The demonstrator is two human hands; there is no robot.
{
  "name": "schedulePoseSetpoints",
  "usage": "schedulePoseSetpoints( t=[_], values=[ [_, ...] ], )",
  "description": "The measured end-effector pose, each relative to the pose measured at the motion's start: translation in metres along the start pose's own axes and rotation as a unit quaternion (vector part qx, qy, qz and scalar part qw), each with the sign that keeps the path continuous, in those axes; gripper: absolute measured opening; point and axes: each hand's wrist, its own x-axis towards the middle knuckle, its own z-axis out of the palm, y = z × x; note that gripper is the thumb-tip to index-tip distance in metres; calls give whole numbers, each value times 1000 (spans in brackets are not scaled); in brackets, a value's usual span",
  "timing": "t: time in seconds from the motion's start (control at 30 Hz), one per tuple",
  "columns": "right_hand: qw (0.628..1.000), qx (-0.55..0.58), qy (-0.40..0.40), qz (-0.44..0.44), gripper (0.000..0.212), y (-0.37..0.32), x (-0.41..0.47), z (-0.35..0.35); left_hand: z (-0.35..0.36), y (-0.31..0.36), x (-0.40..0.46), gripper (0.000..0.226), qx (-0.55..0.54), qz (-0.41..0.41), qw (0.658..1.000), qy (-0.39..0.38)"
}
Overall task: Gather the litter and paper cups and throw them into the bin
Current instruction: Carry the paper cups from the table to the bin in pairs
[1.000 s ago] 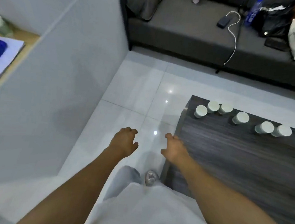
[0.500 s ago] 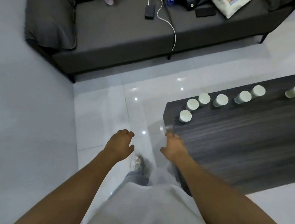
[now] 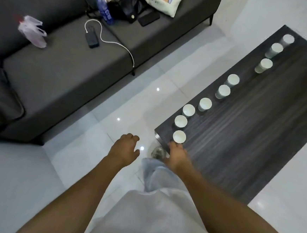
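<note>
Reaching over the dark tabletop [image 3: 248, 142] corner, right hand [image 3: 178, 155], fingers loosely curled, empty, just short of nearest paper cup [image 3: 179, 136]. Nine cups line the sofa-side edge. Left hand [image 3: 125, 151] over floor, fingers loosely curled, empty.

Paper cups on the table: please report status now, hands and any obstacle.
Both hands empty: left hand over floor, right hand at table corner. Nine paper cups upright along the edge, untouched. Nothing in the way.
</note>
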Motion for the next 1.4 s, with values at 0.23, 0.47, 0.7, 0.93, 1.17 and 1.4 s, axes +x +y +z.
schedulePoseSetpoints(
  t=[0.23, 0.47, 0.7, 0.93, 1.17, 1.4],
  values=[
    [995, 68, 17, 66, 50, -13, 47, -35, -48, 25, 87, 48, 60, 82, 994, -37],
    [970, 181, 36, 158, 58, -6, 59, -48, -71, 56, 153, 47, 129, 175, 970, -104],
    [900, 311, 83, 293, 65, -7, 78, -38, -68, 94, 219, 41, 224, 307, 905, -191],
    [845, 372, 110, 368, 66, -22, 118, -14, -48, 118, 266, 51, 312, 470, 794, -224],
    [802, 390, 170, 420, 69, 0, 166, 14, 6, 132, 314, 61, 392, 555, 700, -219],
    [798, 387, 170, 430, 85, 23, 211, 55, 76, 135, 346, 79, 489, 624, 584, -174]
  ],
)
